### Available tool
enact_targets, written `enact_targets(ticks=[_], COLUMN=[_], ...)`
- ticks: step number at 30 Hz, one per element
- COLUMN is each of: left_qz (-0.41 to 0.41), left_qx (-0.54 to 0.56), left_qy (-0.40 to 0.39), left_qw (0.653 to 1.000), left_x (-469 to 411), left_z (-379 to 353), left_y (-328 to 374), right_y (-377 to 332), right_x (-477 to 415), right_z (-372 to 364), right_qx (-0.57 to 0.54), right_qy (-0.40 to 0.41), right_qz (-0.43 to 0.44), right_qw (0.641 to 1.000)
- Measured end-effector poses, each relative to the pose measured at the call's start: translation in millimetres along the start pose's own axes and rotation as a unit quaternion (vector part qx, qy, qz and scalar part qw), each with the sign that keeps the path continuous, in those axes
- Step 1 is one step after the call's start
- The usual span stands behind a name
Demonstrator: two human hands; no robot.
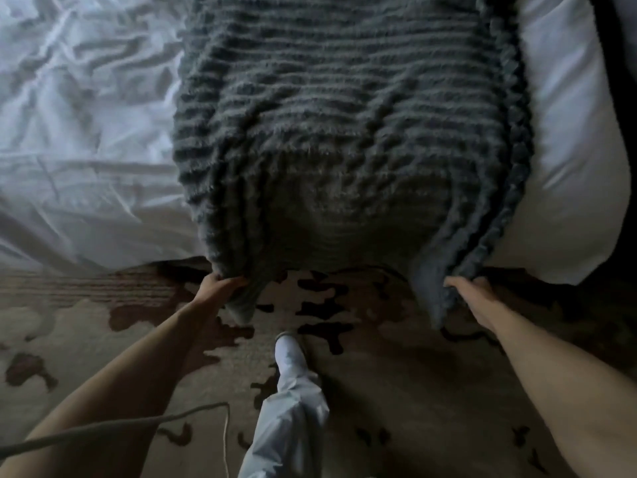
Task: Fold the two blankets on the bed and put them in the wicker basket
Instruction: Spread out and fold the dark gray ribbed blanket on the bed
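A dark grey ribbed fuzzy blanket (344,115) lies lengthwise along the bed (86,132) and hangs over its near edge. My left hand (220,286) grips the blanket's near left corner. My right hand (472,294) grips its near right corner, where the doubled edges bunch together. Both corners are held just off the bed's edge, above the floor. A second blanket and the wicker basket are out of view.
Wrinkled white sheets cover the bed to the left, and a white pillow (568,167) sits to the right of the blanket. A patterned beige and brown carpet (396,374) lies below. My leg and white shoe (289,353) stand in the middle. A cord (138,422) crosses the lower left.
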State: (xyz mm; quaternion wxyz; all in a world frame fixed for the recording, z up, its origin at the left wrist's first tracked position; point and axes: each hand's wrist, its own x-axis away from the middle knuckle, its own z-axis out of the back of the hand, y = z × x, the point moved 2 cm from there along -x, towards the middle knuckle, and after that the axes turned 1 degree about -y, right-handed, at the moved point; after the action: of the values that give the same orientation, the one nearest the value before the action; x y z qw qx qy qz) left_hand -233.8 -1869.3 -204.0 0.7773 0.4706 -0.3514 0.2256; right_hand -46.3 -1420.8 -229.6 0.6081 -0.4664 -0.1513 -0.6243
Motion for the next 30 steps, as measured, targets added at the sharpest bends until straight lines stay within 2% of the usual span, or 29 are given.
enact_targets(ticks=[3,8,14,20,23,26,30], left_qz=[0.015,-0.012,-0.053,-0.093,-0.066,-0.080,-0.104], left_qx=[-0.011,-0.005,0.036,0.021,-0.036,-0.123,-0.164], left_qy=[0.014,0.033,0.123,0.102,0.108,0.143,0.194], left_qw=[1.000,0.999,0.990,0.990,0.991,0.979,0.961], left_x=[28.5,106.3,193.8,267.1,288.9,307.9,322.3], left_z=[-7.6,-0.7,32.0,54.0,64.1,66.4,58.0], left_y=[-25.5,-48.8,-39.9,-20.4,-13.0,-3.7,4.0], right_y=[39.2,74.1,88.8,92.5,91.3,92.8,87.6], right_x=[25.1,89.2,165.3,223.0,237.2,251.7,267.0], right_z=[-1.3,39.0,102.8,141.0,146.3,145.2,150.9], right_qx=[0.026,-0.032,-0.050,-0.079,-0.106,-0.098,-0.119], right_qy=[-0.002,-0.001,-0.024,-0.037,-0.100,-0.191,-0.221], right_qz=[0.022,0.065,0.077,0.115,0.051,0.017,0.010], right_qw=[0.999,0.997,0.995,0.990,0.988,0.977,0.968])
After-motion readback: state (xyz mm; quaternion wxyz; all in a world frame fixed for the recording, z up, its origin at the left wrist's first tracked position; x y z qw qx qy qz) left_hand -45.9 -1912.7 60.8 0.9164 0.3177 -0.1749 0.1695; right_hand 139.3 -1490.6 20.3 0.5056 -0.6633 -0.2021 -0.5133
